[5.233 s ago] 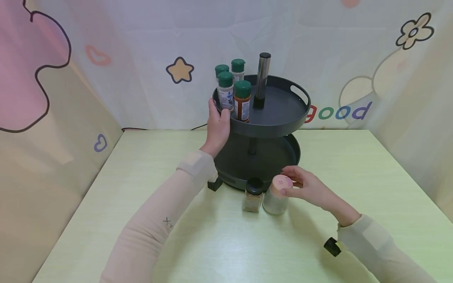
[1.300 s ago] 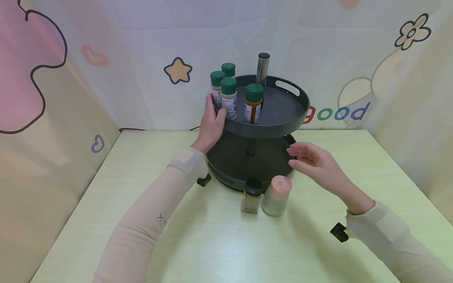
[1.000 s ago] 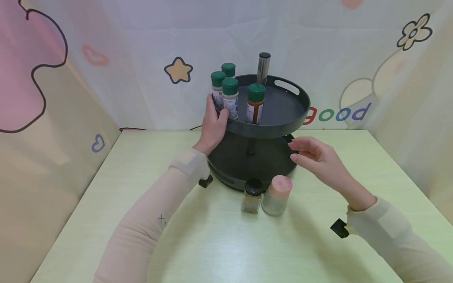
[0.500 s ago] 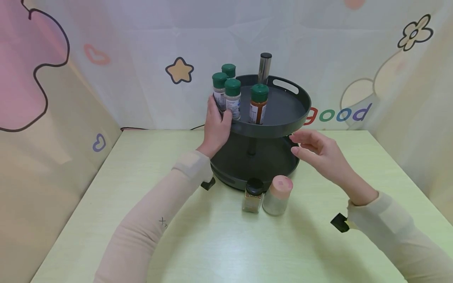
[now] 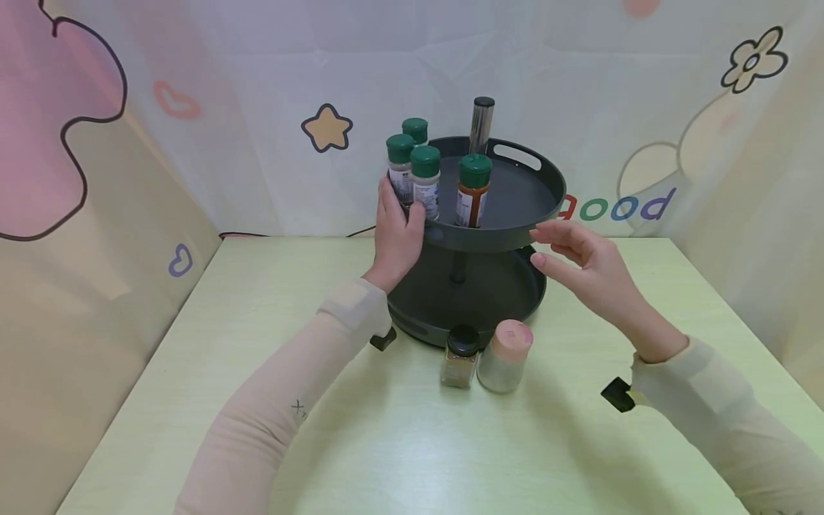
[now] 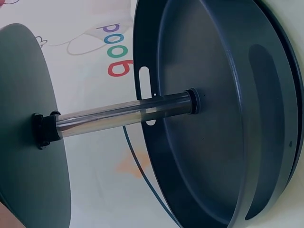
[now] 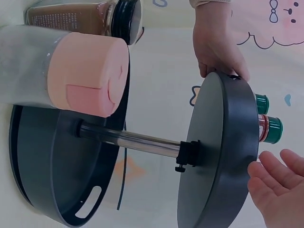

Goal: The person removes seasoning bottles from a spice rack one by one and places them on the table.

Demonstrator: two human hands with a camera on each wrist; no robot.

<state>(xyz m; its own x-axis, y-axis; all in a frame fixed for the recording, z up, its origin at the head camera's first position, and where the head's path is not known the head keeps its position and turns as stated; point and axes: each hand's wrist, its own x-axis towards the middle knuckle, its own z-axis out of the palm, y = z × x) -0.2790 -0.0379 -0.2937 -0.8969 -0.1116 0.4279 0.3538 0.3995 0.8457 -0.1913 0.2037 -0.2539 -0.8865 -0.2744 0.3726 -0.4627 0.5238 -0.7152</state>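
A black two-tier turntable [image 5: 502,239] stands on the table. My left hand [image 5: 395,236] grips the left rim of its upper tray, thumb at the front, as the right wrist view also shows. Several green-capped spice bottles stand on that tray: white-filled ones, such as this bottle [image 5: 425,187], crowd beside the left hand. A red-brown one [image 5: 473,197] stands apart near the front. My right hand [image 5: 589,268] holds nothing, its fingers loosely bent and the fingertips right at the tray's front right rim. Before the lower tray [image 5: 463,304] stand a pink-lidded jar [image 5: 504,357] and a black-capped spice jar [image 5: 460,361].
A metal post [image 5: 481,125] rises through the upper tray, whose rim has a handle slot [image 5: 517,156] at the back. The light wooden table [image 5: 412,443] meets a printed cloth backdrop [image 5: 270,143], with a dark cord [image 5: 360,231] along its foot.
My right hand has left the pink-lidded jar and risen to the upper tray's rim. That tray has turned, shifting the red-brown bottle rightward. The left hand stays on the rim.
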